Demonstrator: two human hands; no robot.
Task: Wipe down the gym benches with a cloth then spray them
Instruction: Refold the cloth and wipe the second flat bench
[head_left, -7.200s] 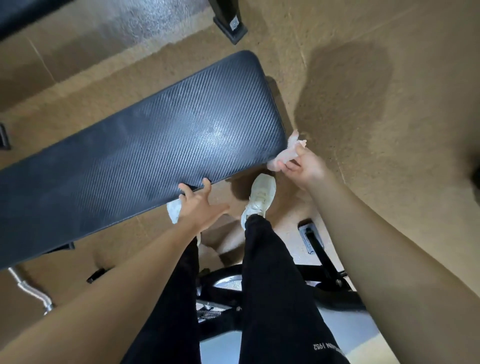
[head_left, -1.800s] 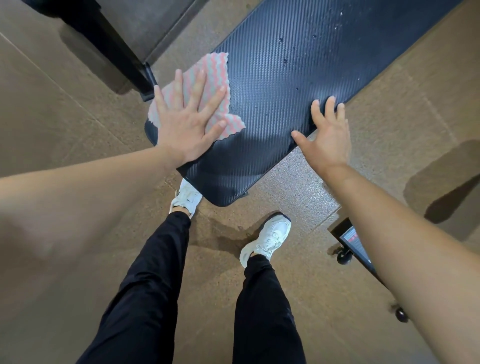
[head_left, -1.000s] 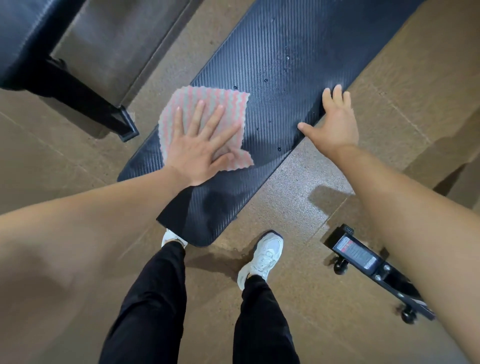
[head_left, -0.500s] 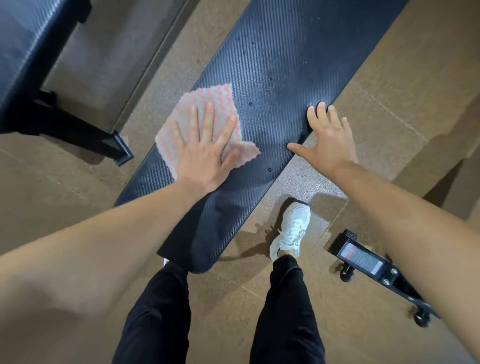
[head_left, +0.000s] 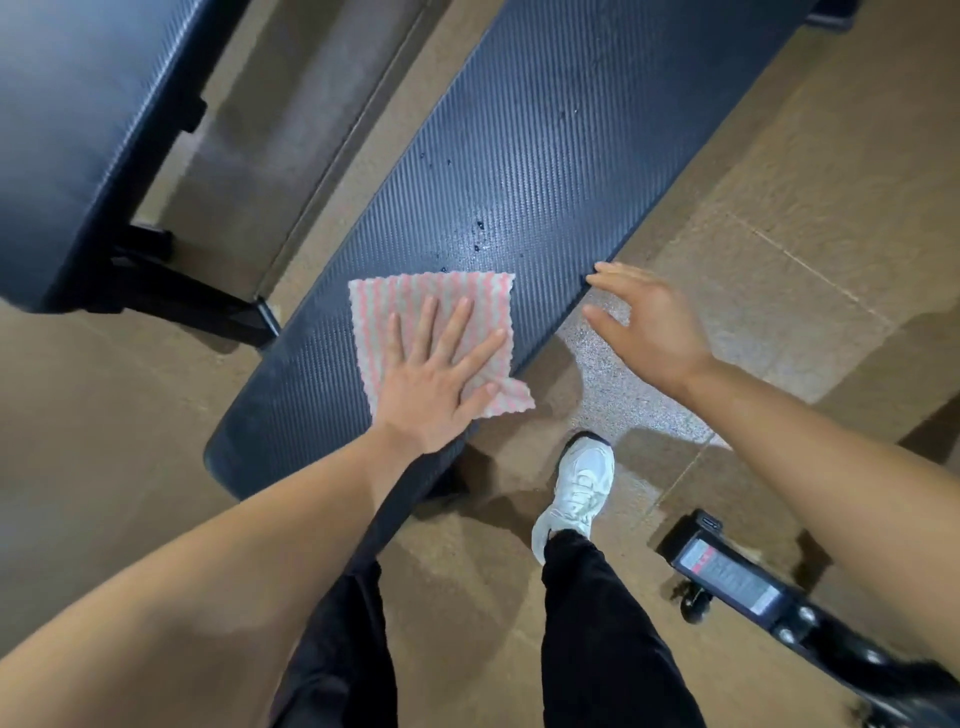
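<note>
A long black textured gym bench (head_left: 545, 156) runs from the upper right down to the lower left. A pink and white striped cloth (head_left: 415, 301) lies flat on its near part, one corner hanging over the right edge. My left hand (head_left: 436, 379) presses on the cloth with straight spread fingers. My right hand (head_left: 649, 322) hovers beside the bench's right edge with fingers relaxed, fingertips at the edge. Dark wet droplets dot the pad beyond the cloth. No spray bottle is in view.
A second black bench (head_left: 67, 130) with a black foot (head_left: 197, 306) stands at the upper left. A black frame with wheels and a label (head_left: 727, 577) lies on the floor at the lower right. My legs and a white shoe (head_left: 576, 488) stand beside the bench's near end.
My left hand has slid the cloth across the pad toward its right edge, so a corner now overhangs. My right hand has lifted off the bench edge.
</note>
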